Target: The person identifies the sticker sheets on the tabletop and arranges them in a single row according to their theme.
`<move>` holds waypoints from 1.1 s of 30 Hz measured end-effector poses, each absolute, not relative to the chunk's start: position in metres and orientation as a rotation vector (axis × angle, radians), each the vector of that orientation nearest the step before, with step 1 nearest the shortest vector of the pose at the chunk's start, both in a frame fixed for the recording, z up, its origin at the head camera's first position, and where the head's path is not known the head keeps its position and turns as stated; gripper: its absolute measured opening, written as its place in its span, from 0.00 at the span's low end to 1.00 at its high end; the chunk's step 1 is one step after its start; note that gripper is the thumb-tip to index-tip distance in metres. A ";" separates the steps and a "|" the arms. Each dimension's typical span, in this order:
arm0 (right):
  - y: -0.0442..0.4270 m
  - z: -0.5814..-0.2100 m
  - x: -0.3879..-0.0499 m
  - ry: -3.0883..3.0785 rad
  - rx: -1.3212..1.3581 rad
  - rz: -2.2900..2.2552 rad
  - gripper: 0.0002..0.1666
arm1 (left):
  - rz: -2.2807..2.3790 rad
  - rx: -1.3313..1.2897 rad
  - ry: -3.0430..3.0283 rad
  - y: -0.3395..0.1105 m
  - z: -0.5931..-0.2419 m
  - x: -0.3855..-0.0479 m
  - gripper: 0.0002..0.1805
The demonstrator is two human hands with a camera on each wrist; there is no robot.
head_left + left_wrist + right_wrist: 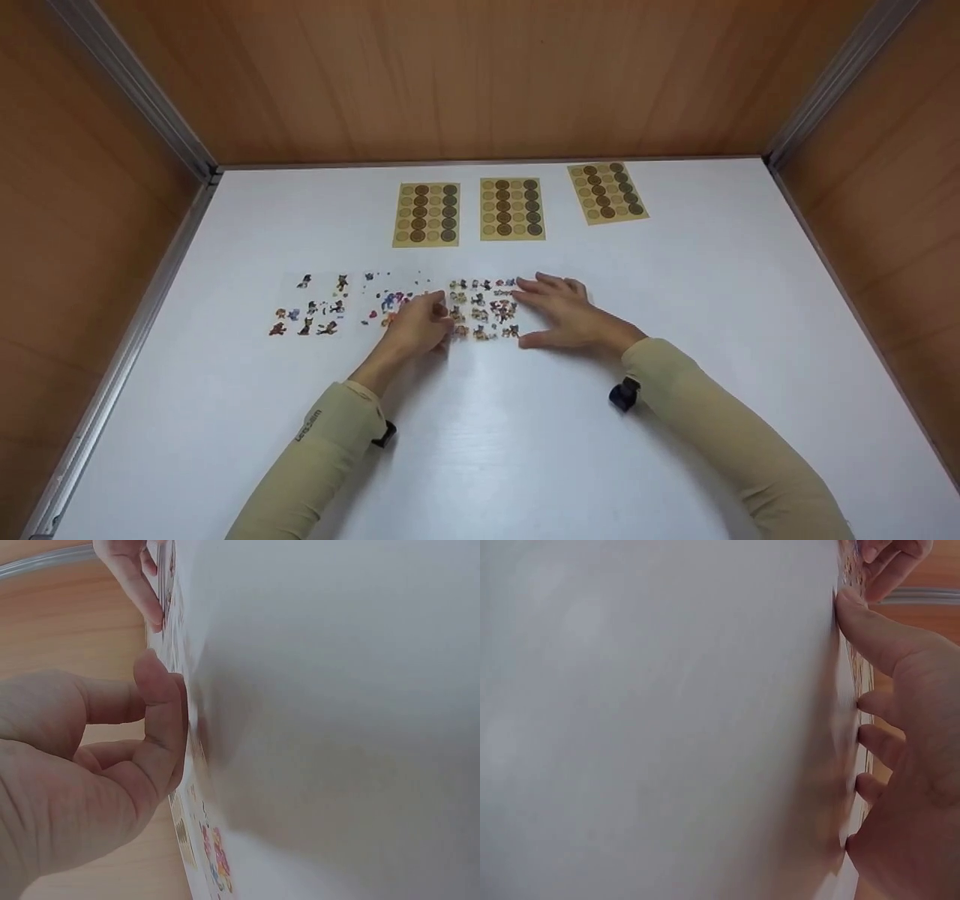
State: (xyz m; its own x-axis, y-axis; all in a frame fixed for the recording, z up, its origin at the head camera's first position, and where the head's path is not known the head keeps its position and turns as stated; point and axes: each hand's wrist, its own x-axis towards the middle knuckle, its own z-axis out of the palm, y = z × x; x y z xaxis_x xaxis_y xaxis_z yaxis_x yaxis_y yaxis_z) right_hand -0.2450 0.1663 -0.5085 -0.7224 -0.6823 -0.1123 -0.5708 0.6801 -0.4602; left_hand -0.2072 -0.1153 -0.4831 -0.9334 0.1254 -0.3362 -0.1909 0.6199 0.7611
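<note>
A clear sticker sheet (478,309) printed with small cartoon figures lies flat on the white table between my hands. At its left edge, my left hand (421,324) rests with bent fingers, partly covering a second sticker sheet (373,304). In the left wrist view the thumb and bent fingers (166,724) of this hand show no sheet lifted between them. My right hand (562,311) lies over the right end of the first sheet, fingers spread. Its thumb (862,619) and fingertips touch down at the surface in the right wrist view. My palm hides that end of the sheet.
A third clear sticker sheet (309,307) lies at the left of the row. Farther back are three gold sheets of round stickers, left (426,215), middle (513,209) and a tilted right one (607,193). Wooden panels (480,82) border the table (480,450).
</note>
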 end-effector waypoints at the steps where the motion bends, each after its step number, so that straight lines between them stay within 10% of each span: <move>1: 0.166 -0.508 -0.246 2.620 -1.000 -0.573 0.53 | 1.223 -0.054 2.488 -0.115 -0.483 -0.207 0.33; 12: 0.162 -0.506 -0.252 2.614 -0.979 -0.581 0.52 | 1.006 0.350 2.799 -0.109 -0.475 -0.193 0.29; 20: 0.160 -0.507 -0.252 2.622 -0.976 -0.651 0.49 | 0.854 0.706 2.880 -0.104 -0.487 -0.187 0.06; 33: 0.160 -0.510 -0.250 2.565 -0.917 -0.647 0.57 | 0.907 0.860 2.925 -0.108 -0.505 -0.193 0.05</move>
